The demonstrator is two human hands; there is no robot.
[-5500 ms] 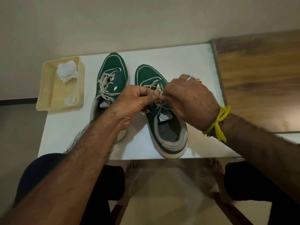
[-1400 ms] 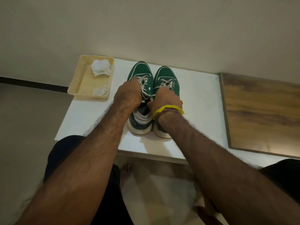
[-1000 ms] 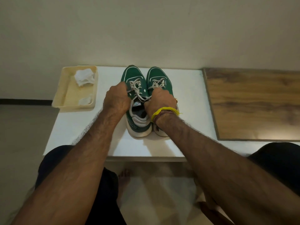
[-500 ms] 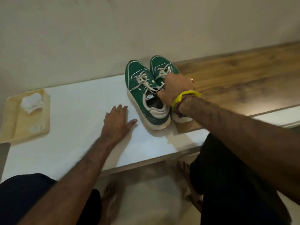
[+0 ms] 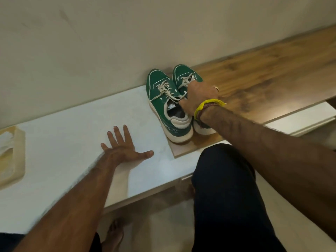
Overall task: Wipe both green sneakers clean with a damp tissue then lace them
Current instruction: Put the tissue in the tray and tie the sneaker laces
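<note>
Two green sneakers with white laces stand side by side, toes to the wall, at the left end of a wooden board. The left sneaker shows fully; the right sneaker is partly hidden under my right hand. That hand, with a yellow wristband, grips both sneakers at their inner collars. My left hand lies flat on the white table, fingers spread, holding nothing.
A cream tray with crumpled white tissue sits at the table's far left edge. The wooden board stretches right along the wall. My dark-clad legs and bare feet are below the table's front edge.
Earlier both hands tied laces, then gripped the pair. My left hand let go and went flat on the table. My right hand carried both sneakers rightwards onto the wooden board.
</note>
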